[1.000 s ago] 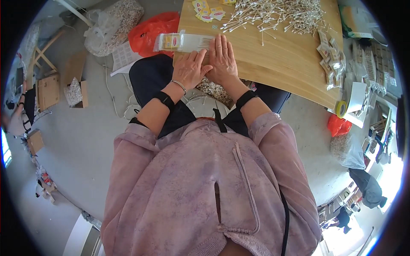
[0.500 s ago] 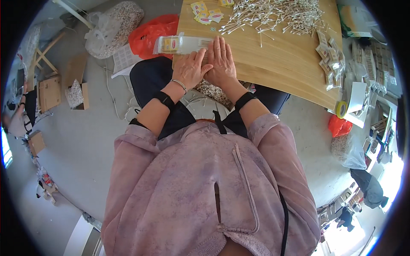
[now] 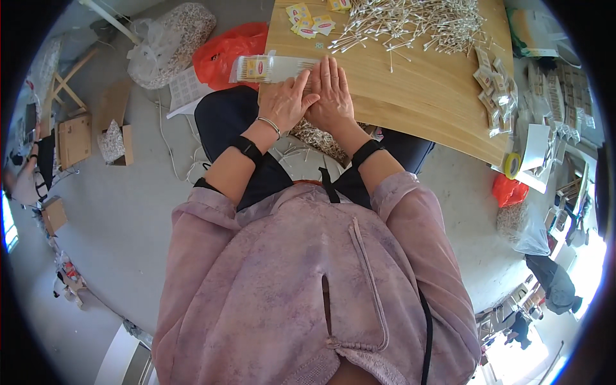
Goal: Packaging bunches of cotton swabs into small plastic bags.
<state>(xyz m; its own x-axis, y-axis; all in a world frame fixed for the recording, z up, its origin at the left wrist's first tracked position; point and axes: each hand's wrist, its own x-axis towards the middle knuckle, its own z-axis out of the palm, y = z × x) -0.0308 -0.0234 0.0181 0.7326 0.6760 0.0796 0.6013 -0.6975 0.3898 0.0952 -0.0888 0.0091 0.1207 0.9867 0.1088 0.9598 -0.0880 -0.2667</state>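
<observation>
My left hand (image 3: 286,101) and my right hand (image 3: 330,96) lie side by side at the near left edge of the wooden table (image 3: 410,96). Their fingers are stretched out flat, and the left thumb touches the right hand. Beneath the fingertips, a few cotton swabs (image 3: 307,65) show at the end of a clear plastic strip; the hands cover the rest. Left of the hands lies a clear packet (image 3: 256,68) of cotton swabs with a yellow and white card in it, partly past the table's edge.
Loose cotton swabs (image 3: 410,22) are heaped at the back, beside small yellow cards (image 3: 311,24). Filled packets (image 3: 495,90) pile up at the table's right edge. A red plastic bag (image 3: 228,54) stands left, and yellow tape (image 3: 512,165) sits off the right corner.
Both hands stay pressed in the same spot, with only a very slight shift. The packet and the swabs have not visibly moved.
</observation>
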